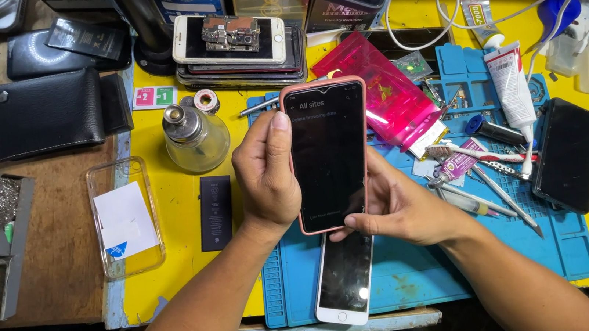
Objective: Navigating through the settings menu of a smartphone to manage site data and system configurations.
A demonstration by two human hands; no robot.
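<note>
Both hands, left hand [266, 180] and right hand [395, 206], grasp the pink-cased phone [329, 155] at frame centre, long axis upright, top end toward the frame's top, screen facing the camera.

We see two bare forearms, no sleeves in view. Left hand [266, 180] and right hand [396, 209]: no gloves, rings, watch or bands that we can make out. Short trimmed nails on the fingers [279, 123]. Nothing worn at either wrist.

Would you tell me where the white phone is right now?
In the head view, the white phone lies face up on the blue mat, bottom centre, beneath the pink-cased phone held in both hands.
</note>
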